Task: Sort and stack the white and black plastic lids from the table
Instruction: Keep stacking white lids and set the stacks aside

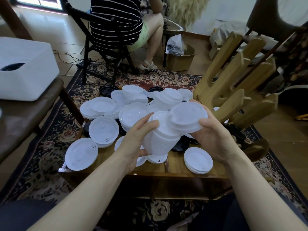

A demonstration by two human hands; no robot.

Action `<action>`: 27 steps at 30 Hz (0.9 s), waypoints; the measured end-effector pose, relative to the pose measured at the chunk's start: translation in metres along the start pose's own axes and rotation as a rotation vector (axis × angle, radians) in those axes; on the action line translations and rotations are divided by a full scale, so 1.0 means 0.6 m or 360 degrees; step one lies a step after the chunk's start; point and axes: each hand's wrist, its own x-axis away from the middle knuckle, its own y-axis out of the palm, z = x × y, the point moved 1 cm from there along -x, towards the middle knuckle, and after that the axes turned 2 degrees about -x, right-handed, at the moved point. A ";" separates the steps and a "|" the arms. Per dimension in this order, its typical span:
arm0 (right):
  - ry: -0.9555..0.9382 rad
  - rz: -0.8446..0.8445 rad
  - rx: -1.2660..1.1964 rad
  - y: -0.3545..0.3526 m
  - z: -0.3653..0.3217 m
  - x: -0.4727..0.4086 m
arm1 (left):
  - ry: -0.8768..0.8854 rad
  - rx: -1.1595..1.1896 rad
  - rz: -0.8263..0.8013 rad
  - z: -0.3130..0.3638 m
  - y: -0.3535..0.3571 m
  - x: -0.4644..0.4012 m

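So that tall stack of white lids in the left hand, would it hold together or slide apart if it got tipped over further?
The stack of white lids probably holds together: the lids look tightly nested though it is already tilted. It likely weighs little, since the left hand carries it alone. The glossy plastic may be slippery, so the loose white lid in the right hand could skid off until pressed down.

Lids (103,127) heaped on table (176,169); wooden rack (233,90) at right.

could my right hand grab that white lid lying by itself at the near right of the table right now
Probably not yet: the right hand already grips a white lid. The path to the lone lid looks open.
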 end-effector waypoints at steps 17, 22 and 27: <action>0.0089 -0.0029 0.0741 0.024 0.024 0.003 | 0.0008 -0.0100 -0.0054 -0.004 0.000 0.001; -0.0065 0.0063 0.0910 0.037 0.028 0.005 | 0.0019 -0.0088 -0.0072 -0.007 -0.001 0.000; -0.0109 0.0076 0.0921 0.035 0.025 0.004 | 0.0042 -0.0097 -0.0106 -0.009 0.001 -0.002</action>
